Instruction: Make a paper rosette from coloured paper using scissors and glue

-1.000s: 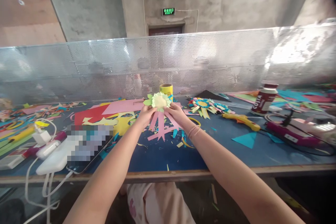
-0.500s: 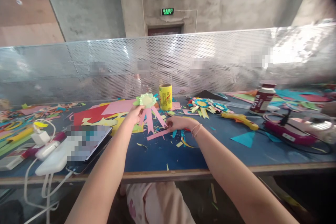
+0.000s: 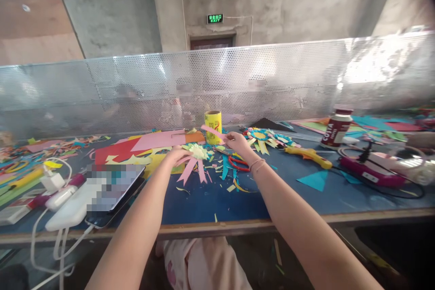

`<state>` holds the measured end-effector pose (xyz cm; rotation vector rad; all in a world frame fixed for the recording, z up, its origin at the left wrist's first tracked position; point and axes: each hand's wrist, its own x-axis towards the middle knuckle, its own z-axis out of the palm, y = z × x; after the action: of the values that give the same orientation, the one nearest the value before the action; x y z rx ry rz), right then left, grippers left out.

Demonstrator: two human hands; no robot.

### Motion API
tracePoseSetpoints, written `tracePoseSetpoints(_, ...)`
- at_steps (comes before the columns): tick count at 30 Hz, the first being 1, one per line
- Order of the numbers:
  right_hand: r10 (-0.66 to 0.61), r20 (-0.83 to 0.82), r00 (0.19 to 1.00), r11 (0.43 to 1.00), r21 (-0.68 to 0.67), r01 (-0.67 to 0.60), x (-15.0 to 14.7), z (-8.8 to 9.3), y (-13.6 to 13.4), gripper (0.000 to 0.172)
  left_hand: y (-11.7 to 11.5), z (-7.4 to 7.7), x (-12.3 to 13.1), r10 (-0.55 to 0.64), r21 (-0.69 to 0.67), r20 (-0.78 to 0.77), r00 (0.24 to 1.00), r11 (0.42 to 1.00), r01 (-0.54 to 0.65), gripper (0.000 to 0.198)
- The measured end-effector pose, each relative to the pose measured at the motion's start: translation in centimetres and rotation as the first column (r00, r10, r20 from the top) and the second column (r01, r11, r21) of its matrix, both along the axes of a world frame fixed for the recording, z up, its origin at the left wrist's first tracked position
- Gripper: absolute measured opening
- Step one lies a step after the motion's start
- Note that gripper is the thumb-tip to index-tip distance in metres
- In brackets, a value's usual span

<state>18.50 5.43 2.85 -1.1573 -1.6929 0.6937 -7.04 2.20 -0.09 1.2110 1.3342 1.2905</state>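
A pale green paper flower rosette (image 3: 196, 150) with pink paper tails lies low over the blue table. My left hand (image 3: 175, 156) is closed at its left edge, with the fingertips partly hidden. My right hand (image 3: 238, 143) pinches one end of a pink paper strip (image 3: 212, 132), which slants up to the left across the front of a yellow tape roll (image 3: 213, 138). Below that hand lie red-handled scissors (image 3: 239, 163) and blue paper scraps (image 3: 225, 168).
Finished-looking paper rosettes (image 3: 261, 135), a yellow glue gun (image 3: 311, 156) and a labelled bottle (image 3: 336, 129) stand or lie to the right. At the left are a phone (image 3: 127, 186), a white power bank (image 3: 73, 201) and cables. A perforated metal screen (image 3: 288, 86) runs behind.
The rosette has come down and slightly right with my left hand. My right hand has lifted the pink strip from low over the table to in front of the tape roll, uncovering the scissors.
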Motion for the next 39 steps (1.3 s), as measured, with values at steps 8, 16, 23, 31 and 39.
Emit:
tracePoseSetpoints(8,0.22,-0.437,0.872,0.914,-0.22,-0.341,-2.0,-1.0,-1.0,0.015,-0.3,1.1,2.3,0.403,0.437,-0.167,0.9,0.848,-0.299,0.043)
tracePoseSetpoints(16,0.295,-0.4,0.868,0.86,-0.284,-0.423,-4.3,-1.8,-2.3,0.016,-1.4,1.8,5.0,0.002,0.319,-0.171,0.985,0.946,0.054,0.015)
tracePoseSetpoints(23,0.313,-0.345,0.885,0.865,-0.28,-0.416,-4.8,-1.2,-2.8,0.016,-2.0,1.9,5.5,-0.049,0.306,-0.102,0.994,0.949,0.078,0.016)
tracePoseSetpoints(31,0.01,0.498,0.867,0.999,0.041,-0.035,-1.4,-0.4,-1.5,0.015,-1.1,1.7,4.9,0.081,0.325,0.06,0.995,0.941,-0.096,0.016)
tracePoseSetpoints(39,0.058,0.854,0.517,0.975,-0.158,0.153,1.6,-0.1,-0.8,0.035,-0.2,0.7,3.7,0.144,0.318,0.04,0.989,0.936,-0.149,0.017)
